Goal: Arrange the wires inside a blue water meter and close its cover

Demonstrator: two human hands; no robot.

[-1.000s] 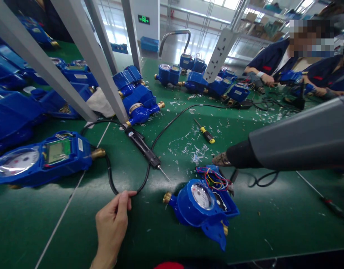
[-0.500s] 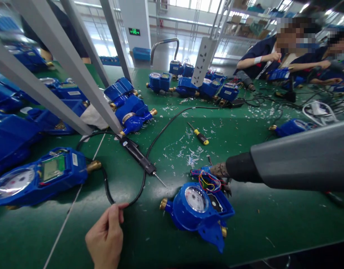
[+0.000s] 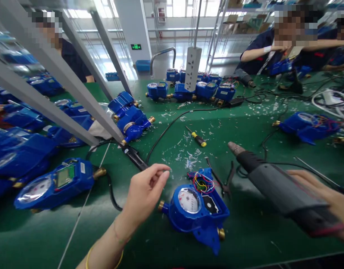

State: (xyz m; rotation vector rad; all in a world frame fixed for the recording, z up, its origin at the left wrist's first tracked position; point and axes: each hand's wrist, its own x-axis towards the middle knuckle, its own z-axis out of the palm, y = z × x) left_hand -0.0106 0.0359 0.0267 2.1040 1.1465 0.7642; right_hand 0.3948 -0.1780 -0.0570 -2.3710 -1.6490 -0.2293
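Observation:
My right hand (image 3: 325, 198) is wrapped round a grey heat gun (image 3: 284, 186), its metal nozzle pointing up and left over the bench. My left hand (image 3: 145, 192) hovers left of a blue water meter (image 3: 185, 218), fingers loosely curled, nothing visible in them. This meter lies dial up, its box open and a bundle of red, blue and yellow wires (image 3: 203, 182) at the top. Pliers (image 3: 224, 183) lie spread beside the wires. A black electric screwdriver (image 3: 134, 157) is partly hidden behind my left hand.
A yellow-and-black screwdriver (image 3: 198, 139) lies among plastic scraps on the green bench (image 3: 149, 239). Another meter (image 3: 60, 181) stands left; more blue meters crowd the back and left. A power strip (image 3: 193, 69) hangs ahead. Grey posts rise at left. Co-workers are across the bench.
My left hand has left the black cable and moved up and right toward the meter. The heat gun's nozzle has drawn back from the wires, and my right hand has come into view.

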